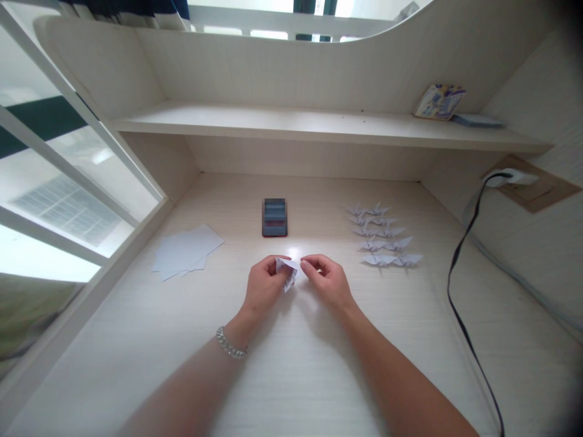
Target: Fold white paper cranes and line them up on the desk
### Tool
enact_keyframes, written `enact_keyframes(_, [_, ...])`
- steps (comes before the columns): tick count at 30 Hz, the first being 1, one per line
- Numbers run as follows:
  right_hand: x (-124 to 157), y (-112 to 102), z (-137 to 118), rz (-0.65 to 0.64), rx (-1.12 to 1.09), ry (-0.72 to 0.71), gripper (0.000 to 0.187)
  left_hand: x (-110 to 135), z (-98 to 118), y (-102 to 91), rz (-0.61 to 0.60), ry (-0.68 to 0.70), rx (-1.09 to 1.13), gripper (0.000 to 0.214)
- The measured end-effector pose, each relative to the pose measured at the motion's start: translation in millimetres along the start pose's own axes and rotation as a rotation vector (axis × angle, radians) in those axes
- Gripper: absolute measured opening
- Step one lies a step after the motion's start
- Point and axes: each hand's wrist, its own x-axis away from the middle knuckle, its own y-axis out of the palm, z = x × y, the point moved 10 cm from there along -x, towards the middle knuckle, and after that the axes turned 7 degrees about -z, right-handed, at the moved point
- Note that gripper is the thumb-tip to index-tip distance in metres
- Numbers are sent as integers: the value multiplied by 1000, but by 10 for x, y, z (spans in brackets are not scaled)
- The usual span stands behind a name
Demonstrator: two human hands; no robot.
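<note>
A partly folded piece of white paper [288,274] is held just above the desk, between the thumb and fingers of my left hand [264,284]. My right hand [328,282] faces it from the other side, thumb and forefinger pinched together at the paper's right-hand tip. Its other fingers are curled, and the exact contact at the tip is too small to see clearly. Several folded white paper cranes [382,230] stand in two columns to the right of my hands. Over on the left lies a loose, fanned pile of white paper sheets [186,250].
Beyond my hands lies a dark phone [274,217] with a blurred screen. A black cable [452,285] hangs from a wall socket [512,176] down the right side. On the shelf [273,118] sit a small patterned box [439,101] and a flat blue item [477,121].
</note>
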Motion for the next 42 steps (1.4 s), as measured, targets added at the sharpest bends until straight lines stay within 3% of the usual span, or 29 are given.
enact_keyframes(5, [88, 129, -257, -60, 233, -152, 22, 23, 61, -46, 33, 59, -100, 28])
enact_keyframes(14, [68, 80, -117, 7, 212, -102, 22, 6, 47, 42, -36, 102, -183, 30])
enact_keyframes(17, [36, 115, -40, -69, 85, -44, 23, -13, 24, 15, -25, 93, -162, 28])
enact_keyframes(21, [2, 225, 164, -212, -277, 119, 29, -23, -36, -5, -31, 37, -95, 31])
enact_keyframes(26, [-4, 259, 284, -226, -508, 208, 25, -3, -37, 51, -69, -10, -8, 38])
enact_keyframes(36, [-17, 263, 328, -235, -415, 195, 31, 7, 8, 104, -115, 18, -40, 36])
enact_keyframes(42, [-22, 184, 187, -169, -218, 98, 28, 27, 31, 125, -127, 29, -87, 35])
